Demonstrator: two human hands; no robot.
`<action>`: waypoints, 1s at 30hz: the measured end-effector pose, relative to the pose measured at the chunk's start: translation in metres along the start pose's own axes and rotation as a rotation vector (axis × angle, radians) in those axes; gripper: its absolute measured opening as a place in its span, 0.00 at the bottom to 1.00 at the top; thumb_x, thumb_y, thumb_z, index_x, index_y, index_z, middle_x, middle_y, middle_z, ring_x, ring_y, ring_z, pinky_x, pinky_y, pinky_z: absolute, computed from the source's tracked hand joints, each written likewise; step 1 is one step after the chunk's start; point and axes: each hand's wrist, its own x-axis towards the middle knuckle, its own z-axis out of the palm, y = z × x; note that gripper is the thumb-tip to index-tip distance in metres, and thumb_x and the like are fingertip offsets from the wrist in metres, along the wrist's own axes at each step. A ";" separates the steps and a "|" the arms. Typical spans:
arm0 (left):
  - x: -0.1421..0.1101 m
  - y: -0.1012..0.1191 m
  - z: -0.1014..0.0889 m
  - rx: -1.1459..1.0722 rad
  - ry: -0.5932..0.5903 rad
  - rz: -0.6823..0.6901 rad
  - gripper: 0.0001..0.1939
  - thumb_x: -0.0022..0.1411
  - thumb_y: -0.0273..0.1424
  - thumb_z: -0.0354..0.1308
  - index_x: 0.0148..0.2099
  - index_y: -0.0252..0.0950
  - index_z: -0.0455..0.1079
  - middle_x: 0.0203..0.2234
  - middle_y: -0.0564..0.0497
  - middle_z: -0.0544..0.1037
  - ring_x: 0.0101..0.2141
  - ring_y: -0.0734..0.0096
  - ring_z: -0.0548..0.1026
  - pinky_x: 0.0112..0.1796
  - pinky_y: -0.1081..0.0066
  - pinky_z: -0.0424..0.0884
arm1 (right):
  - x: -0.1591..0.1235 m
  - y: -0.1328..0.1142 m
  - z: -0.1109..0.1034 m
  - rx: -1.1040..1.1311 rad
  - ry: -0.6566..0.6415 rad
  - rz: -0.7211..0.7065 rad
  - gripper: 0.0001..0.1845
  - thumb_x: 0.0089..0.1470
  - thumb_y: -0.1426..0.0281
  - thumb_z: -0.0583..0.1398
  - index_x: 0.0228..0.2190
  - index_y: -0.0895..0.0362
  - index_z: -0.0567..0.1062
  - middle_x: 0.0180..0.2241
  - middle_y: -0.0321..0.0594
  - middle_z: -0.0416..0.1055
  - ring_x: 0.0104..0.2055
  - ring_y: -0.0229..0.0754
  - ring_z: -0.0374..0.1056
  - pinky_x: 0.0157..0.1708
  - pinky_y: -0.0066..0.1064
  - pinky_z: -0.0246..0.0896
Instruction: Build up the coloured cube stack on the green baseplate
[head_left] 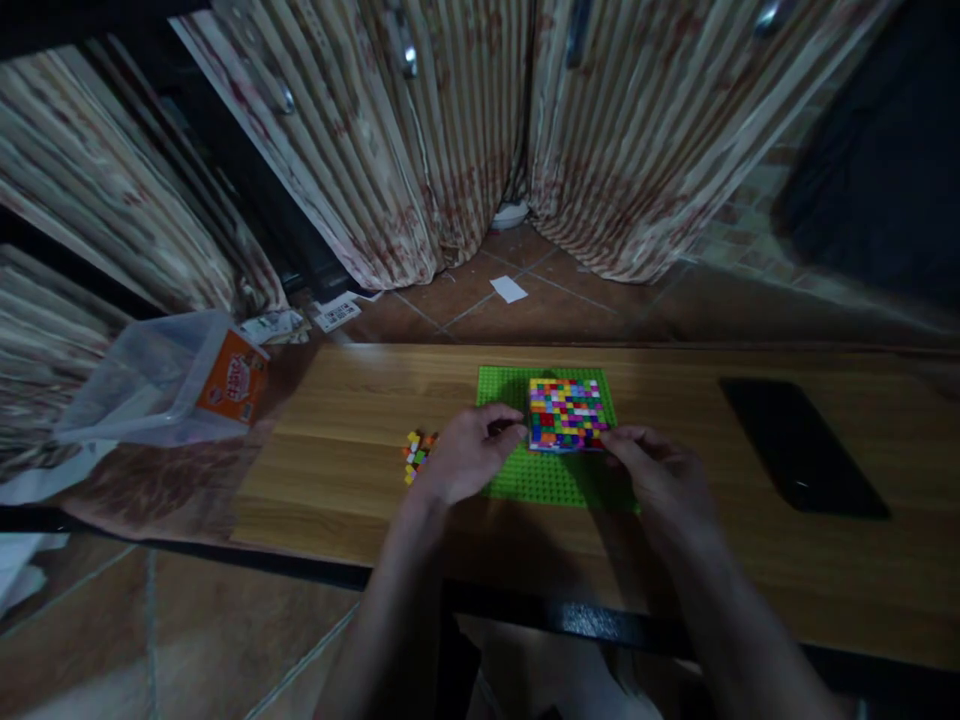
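A block of many small coloured building bricks sits on a green studded baseplate on the wooden table. My left hand is at the block's left side, thumb and forefinger curved with a gap between them; no held piece shows there. At the block's front right corner is my right hand, its fingers closed and their tips against the edge. Whatever they pinch is too small and dim to make out. Loose bricks lie in a small pile left of the baseplate, partly behind my left hand.
A black phone-like slab lies on the table to the right. On the left stands a clear plastic box with an orange label. Striped curtains hang beyond the table, and a white paper is on the tiled floor.
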 end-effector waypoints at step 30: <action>-0.016 -0.021 -0.054 0.635 0.050 -0.118 0.13 0.53 0.17 0.56 0.33 0.36 0.80 0.32 0.49 0.83 0.35 0.68 0.79 0.41 0.71 0.73 | 0.002 0.003 -0.008 -0.009 0.038 0.062 0.16 0.35 0.58 0.71 0.25 0.54 0.80 0.27 0.34 0.74 0.30 0.35 0.65 0.26 0.23 0.58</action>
